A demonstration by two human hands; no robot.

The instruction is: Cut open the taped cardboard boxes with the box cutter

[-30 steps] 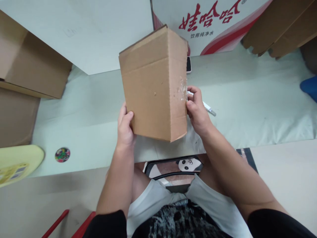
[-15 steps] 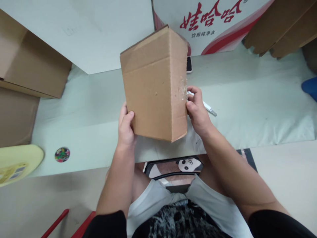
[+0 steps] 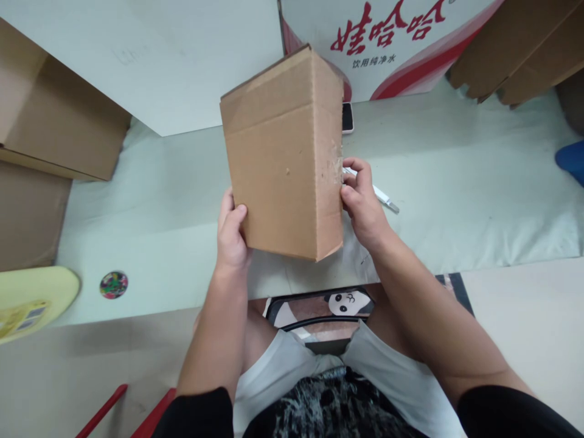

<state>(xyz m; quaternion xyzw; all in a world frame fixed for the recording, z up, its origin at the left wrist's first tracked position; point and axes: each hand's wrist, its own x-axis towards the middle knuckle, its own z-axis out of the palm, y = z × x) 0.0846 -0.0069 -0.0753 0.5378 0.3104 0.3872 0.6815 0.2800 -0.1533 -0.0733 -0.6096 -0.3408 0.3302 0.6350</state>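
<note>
A brown cardboard box [image 3: 274, 170] is held tilted above the pale green table cover, with bits of clear tape on its narrow right side. My left hand [image 3: 233, 234] grips its lower left edge, thumb on the front face and the other fingers mostly hidden behind. At the box's right edge, beside the tape, my right hand [image 3: 362, 198] has its thumb and bent fingers closed on that edge. Behind the right hand lies a white utility knife [image 3: 385, 199], partly covered by the hand. A phone [image 3: 348, 118] shows partly behind the box.
Behind stand a white panel [image 3: 150, 55] and a white carton with red lettering [image 3: 387, 67]. Cardboard boxes [image 3: 68, 115] are at left, more cardboard [image 3: 515, 55] at far right. A yellow bottle [image 3: 36, 301] and a round colourful sticker [image 3: 114, 285] lie front left; a blue object [image 3: 572, 163] sits right.
The box has turned very slightly, its right side shifting a little to the left along with my right hand. Both hands keep the same hold.
</note>
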